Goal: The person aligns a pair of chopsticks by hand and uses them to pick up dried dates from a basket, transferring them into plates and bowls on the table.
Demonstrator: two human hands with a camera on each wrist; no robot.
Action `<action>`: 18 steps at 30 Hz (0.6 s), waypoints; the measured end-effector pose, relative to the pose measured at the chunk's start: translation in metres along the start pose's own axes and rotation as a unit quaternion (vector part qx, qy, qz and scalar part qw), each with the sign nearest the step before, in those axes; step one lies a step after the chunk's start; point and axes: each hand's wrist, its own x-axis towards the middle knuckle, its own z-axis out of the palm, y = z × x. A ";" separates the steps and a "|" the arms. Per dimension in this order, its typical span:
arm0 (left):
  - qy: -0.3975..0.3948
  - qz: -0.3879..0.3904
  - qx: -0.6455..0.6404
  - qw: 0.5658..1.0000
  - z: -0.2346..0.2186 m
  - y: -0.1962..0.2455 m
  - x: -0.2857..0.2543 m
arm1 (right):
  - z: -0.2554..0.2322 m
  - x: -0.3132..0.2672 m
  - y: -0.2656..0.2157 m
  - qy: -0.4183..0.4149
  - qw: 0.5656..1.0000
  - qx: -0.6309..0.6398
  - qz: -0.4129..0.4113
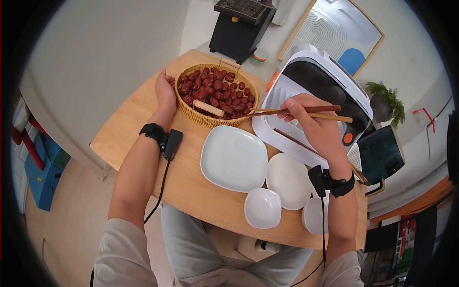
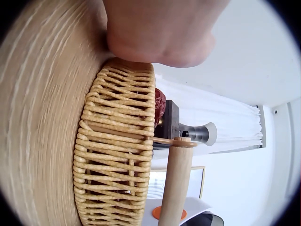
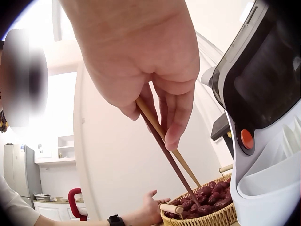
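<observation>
A round wicker basket heaped with red dates sits on the wooden table; a wooden handle lies across it. My left hand rests against the basket's left rim, fingers relaxed. My right hand holds a pair of wooden chopsticks whose tips reach the dates at the basket's right edge. A square white plate lies just in front of the basket.
A white appliance with an orange button stands at the right, under my right hand. An oval white plate and small white bowls sit near the table's front edge. A black machine stands behind the table.
</observation>
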 end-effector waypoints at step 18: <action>0.001 -0.004 0.013 1.000 -0.002 -0.005 0.003 | 0.030 0.038 0.042 -0.121 0.978 -0.166 -0.044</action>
